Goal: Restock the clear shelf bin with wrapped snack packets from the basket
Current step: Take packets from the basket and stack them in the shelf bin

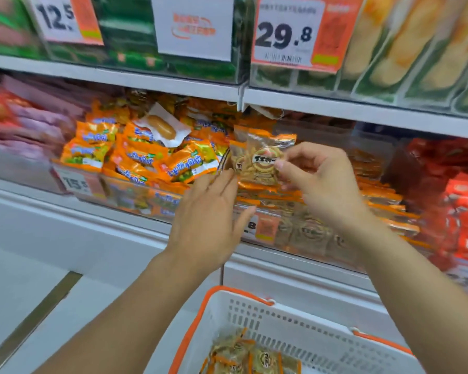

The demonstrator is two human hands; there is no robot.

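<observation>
My right hand [318, 176] pinches a clear, orange-edged snack packet [262, 157] between thumb and fingers, holding it upright over the clear shelf bin [303, 233]. The bin holds rows of the same packets. My left hand [210, 217] is flat with straight fingers, its fingertips touching the left side of the upright packets at the bin's left end. A white basket with an orange rim [295, 333] sits below, with several more of these packets [251, 357] in it.
Left of the bin, a neighbouring bin is heaped with orange and green packets [146, 155]. Red packets [459, 201] fill the bin on the right. Price tags hang from the shelf above [287, 36]. A white shelf ledge [92, 225] runs below.
</observation>
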